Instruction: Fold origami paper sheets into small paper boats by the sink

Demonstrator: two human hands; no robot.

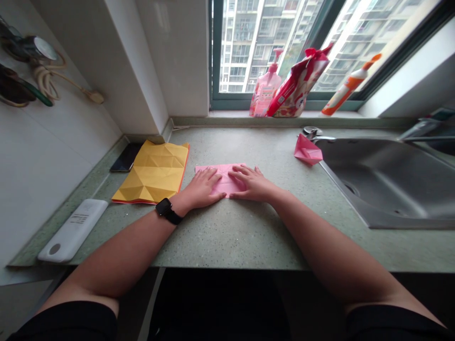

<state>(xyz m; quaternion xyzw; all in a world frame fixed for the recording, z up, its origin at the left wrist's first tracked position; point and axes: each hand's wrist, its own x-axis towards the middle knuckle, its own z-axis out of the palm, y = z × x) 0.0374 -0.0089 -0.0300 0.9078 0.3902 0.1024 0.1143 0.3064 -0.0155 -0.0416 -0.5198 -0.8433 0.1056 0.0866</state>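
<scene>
A creased pink sheet of paper lies flat on the speckled green counter, both hands resting on it. My left hand, with a black watch on the wrist, covers the left part of the sheet, its fingers stretched out. Over the right part spreads my right hand, fingers apart and thumb near the sheet's front edge. Between the two hands the middle of the paper shows fold lines. To the left sits a stack of creased yellow and orange paper. A folded pink paper shape stands by the sink.
A steel sink with a faucet takes up the right side. At left lie a dark phone and a white power bank. A pink pump bottle, red bag and orange-white bottle line the windowsill.
</scene>
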